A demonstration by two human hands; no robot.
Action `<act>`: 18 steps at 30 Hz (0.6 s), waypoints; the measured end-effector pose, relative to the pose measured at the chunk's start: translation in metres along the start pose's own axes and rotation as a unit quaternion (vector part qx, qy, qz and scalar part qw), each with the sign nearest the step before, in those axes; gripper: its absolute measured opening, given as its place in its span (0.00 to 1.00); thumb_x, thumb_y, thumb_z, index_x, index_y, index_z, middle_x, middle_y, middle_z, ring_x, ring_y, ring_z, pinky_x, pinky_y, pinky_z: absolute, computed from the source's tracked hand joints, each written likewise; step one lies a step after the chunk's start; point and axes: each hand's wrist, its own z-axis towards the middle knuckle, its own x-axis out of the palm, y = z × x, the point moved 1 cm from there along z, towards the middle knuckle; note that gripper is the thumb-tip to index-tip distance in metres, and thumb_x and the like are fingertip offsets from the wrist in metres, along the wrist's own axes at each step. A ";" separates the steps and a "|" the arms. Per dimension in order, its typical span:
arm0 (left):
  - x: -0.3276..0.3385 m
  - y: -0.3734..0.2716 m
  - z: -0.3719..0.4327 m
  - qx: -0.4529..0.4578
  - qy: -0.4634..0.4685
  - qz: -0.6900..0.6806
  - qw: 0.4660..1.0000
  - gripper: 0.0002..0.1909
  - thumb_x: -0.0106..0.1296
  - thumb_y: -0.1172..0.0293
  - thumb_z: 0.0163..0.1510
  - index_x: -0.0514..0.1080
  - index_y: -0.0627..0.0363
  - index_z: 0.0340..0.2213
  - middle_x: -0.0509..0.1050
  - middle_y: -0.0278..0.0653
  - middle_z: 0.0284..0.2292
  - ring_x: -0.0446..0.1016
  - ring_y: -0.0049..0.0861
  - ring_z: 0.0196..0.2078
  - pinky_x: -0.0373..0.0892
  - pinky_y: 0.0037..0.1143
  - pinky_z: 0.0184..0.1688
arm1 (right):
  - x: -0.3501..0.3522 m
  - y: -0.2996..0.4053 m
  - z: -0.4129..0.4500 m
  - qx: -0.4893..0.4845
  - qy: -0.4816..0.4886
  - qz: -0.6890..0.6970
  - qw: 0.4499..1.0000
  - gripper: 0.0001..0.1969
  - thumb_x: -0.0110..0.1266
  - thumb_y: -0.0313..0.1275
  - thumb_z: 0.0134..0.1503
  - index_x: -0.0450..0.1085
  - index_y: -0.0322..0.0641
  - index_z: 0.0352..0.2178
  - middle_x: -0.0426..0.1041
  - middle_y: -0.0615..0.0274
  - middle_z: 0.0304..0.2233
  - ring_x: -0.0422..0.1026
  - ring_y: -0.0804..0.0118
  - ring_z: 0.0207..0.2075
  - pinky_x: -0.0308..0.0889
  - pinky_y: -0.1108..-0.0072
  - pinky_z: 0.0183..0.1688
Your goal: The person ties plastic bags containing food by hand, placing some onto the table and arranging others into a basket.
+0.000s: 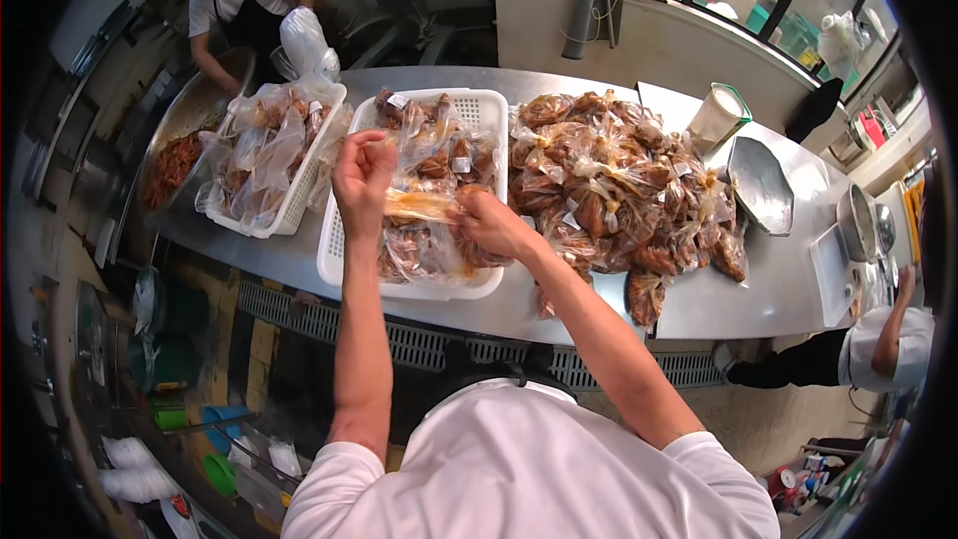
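My right hand (pixel 483 217) is closed on the gathered neck of a clear plastic bag (pixel 420 205), which is stretched sideways over a white perforated plastic basket (pixel 490 281). At the bag's other end is my left hand (pixel 364 168), raised with curled fingers; whether it grips the plastic cannot be told. Bags of brown cooked meat, some with white labels, fill the basket. Just right of it, a large heap of knotted bags of brown meat (pixel 614 187) lies on the steel table (pixel 479 314).
A second white basket (pixel 299 202) of bags stands left, beside a large metal bowl (pixel 168 135) of shredded brown meat, where a co-worker (pixel 243 7) reaches in. A metal scoop-shaped pan (pixel 762 186) and a square container (pixel 718 116) stand right. Another person (pixel 883 344) is at the far right.
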 end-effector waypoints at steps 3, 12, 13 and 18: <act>0.020 -0.029 -0.010 0.279 0.168 0.223 0.919 0.12 0.60 0.66 0.54 0.71 0.59 0.35 0.71 0.35 0.21 0.68 0.24 0.23 0.65 0.25 0.27 | -0.016 0.010 -0.002 -0.050 -0.011 -0.107 0.993 0.13 0.54 0.30 0.58 0.70 0.24 0.30 0.73 0.38 0.26 0.74 0.40 0.31 0.67 0.61 0.36; -0.012 0.044 -0.042 -0.249 0.395 0.031 0.884 0.14 0.56 0.63 0.61 0.71 0.63 0.39 0.65 0.27 0.18 0.66 0.20 0.22 0.66 0.26 0.28 | -0.058 -0.011 0.020 -0.217 -0.010 -0.207 0.954 0.06 0.60 0.23 0.46 0.78 0.37 0.28 0.73 0.51 0.29 0.74 0.50 0.35 0.68 0.68 0.39; -0.004 0.038 -0.050 -0.338 0.318 -0.148 0.873 0.16 0.55 0.60 0.62 0.71 0.63 0.39 0.64 0.26 0.18 0.66 0.19 0.22 0.66 0.25 0.29 | -0.052 -0.010 0.021 -0.216 -0.010 -0.207 0.954 0.06 0.60 0.23 0.46 0.78 0.37 0.28 0.73 0.51 0.29 0.74 0.50 0.35 0.68 0.68 0.39; 0.060 -0.001 -0.111 -0.336 0.232 -0.424 0.808 0.17 0.50 0.58 0.64 0.72 0.63 0.40 0.67 0.29 0.22 0.68 0.20 0.26 0.70 0.25 0.33 | -0.022 0.007 0.024 -0.111 -0.061 0.301 0.945 0.05 0.62 0.25 0.54 0.77 0.33 0.32 0.76 0.66 0.32 0.73 0.75 0.34 0.68 0.80 0.38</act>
